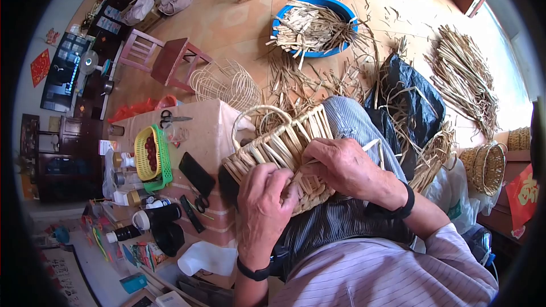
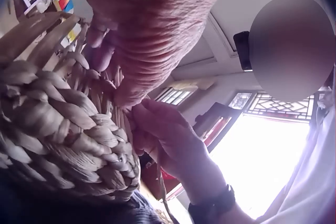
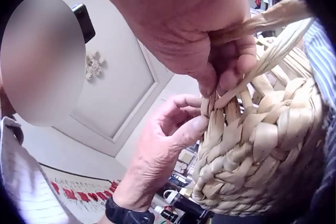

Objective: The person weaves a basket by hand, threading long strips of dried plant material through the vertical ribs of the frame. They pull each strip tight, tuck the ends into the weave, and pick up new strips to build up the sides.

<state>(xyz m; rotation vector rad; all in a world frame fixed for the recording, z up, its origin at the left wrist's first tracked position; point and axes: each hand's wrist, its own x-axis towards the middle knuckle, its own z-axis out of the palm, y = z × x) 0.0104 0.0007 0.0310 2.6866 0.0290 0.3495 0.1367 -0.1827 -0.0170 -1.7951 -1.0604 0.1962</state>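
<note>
A half-woven straw basket (image 1: 280,146) with an arched handle lies tilted on the person's lap. Its braided base (image 3: 257,150) faces the person, and bare upright stakes show above the weave. The left hand (image 1: 266,198) pinches the basket's near edge between thumb and fingers, as the right wrist view shows. Close beside it, the right hand (image 1: 347,167) has its fingers curled round a flat straw strand (image 3: 275,18) at the same edge. In the left wrist view, the fingertips of both hands meet at the weave, partly hiding the stakes there.
On the left, a cloth-covered table (image 1: 199,119) bears scissors (image 1: 170,118), a yellow basket (image 1: 147,153) and a phone (image 1: 197,174). A blue tub (image 1: 335,8) of straw stands on the floor ahead. To the right lie a black plastic bag (image 1: 409,94) and a straw bundle (image 1: 463,74).
</note>
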